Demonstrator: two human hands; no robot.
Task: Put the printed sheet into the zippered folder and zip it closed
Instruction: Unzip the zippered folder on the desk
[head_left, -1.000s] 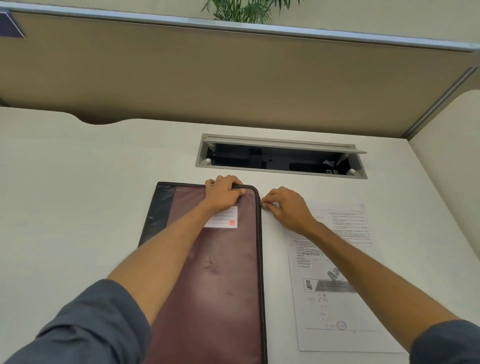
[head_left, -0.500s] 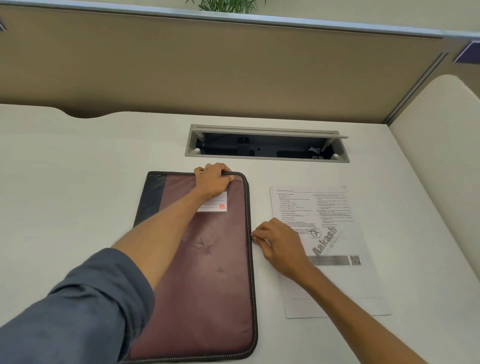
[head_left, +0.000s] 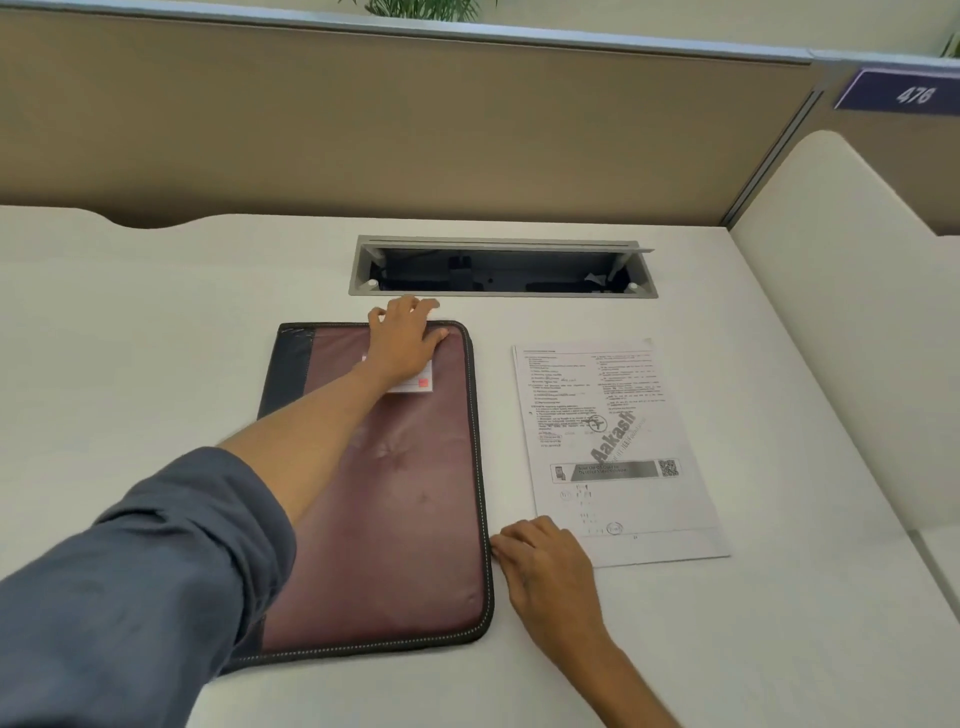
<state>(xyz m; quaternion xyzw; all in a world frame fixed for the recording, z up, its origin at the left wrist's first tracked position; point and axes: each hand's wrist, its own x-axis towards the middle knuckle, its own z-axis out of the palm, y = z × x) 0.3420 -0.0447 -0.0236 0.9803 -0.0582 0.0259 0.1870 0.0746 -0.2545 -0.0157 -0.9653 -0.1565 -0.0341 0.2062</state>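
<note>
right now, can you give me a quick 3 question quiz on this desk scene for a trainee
1. True or false: the printed sheet is already inside the zippered folder.
2. Which hand presses the folder's far edge? A) left hand B) right hand
3. Fill in: the right hand's fingers touch the folder's ____ edge, near its lower corner.

Key: 1. False, it lies on the desk beside the folder. 2. A. 3. Right.

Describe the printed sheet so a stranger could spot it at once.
On the white desk, below the open cable tray, lies a maroon zippered folder. The printed sheet lies flat beside it, on the right: white paper with dense text, a diagonal "Aakash" watermark and a QR code.
</note>
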